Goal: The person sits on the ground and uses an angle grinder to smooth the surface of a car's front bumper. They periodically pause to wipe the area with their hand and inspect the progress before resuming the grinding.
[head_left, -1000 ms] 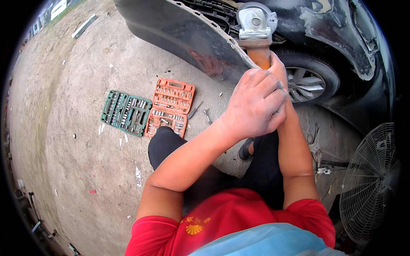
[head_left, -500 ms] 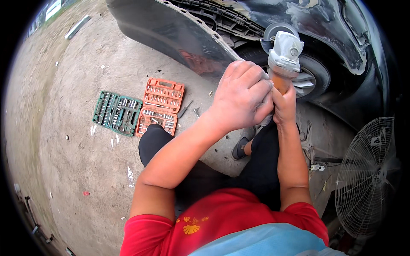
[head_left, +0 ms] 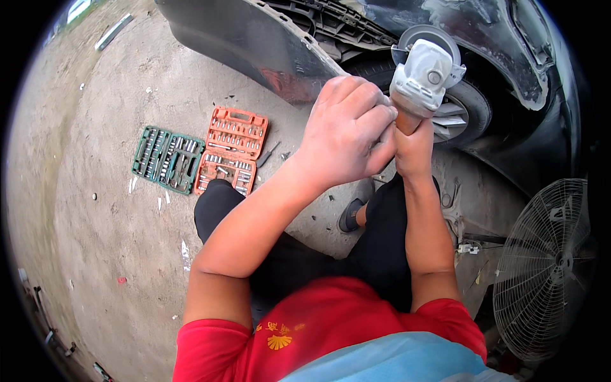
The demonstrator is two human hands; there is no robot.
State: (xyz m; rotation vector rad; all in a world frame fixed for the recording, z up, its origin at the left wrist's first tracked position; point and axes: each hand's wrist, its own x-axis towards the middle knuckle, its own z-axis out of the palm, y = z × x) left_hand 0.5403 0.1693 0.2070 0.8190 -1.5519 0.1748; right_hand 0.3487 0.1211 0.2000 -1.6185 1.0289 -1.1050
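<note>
Angle grinder (head_left: 421, 75) raised in front of the car's wheel (head_left: 476, 105), with its pale grey head uppermost and its round disc (head_left: 439, 36) at the far side. Orange body of the tool wrapped closely by the right grip (head_left: 415, 153), just below the head. Beside it, left grip (head_left: 347, 130) curled into a near-fist, knuckles up; from this view, cannot tell around what, or whether touching the grinder. Behind the left knuckles, near end of a dark curved panel (head_left: 235, 48), with a notched upper edge and a reddish patch low on its face. Farther over, dark fender (head_left: 487, 41) with pale sanded areas above the tyre. Below the hands, dark trousers (head_left: 375, 229) and a grey shoe (head_left: 348, 216) on the concrete floor (head_left: 121, 235). Left of the legs, two opened socket sets side by side: orange case (head_left: 235, 155) partly behind a knee, green case (head_left: 163, 155) just left of it. Near the orange one, a slim dark-handled tool (head_left: 267, 156). To the right, large wire-caged fan (head_left: 541, 274). Nearest the camera, red shirt (head_left: 356, 321) and light blue cloth (head_left: 388, 363).
</note>
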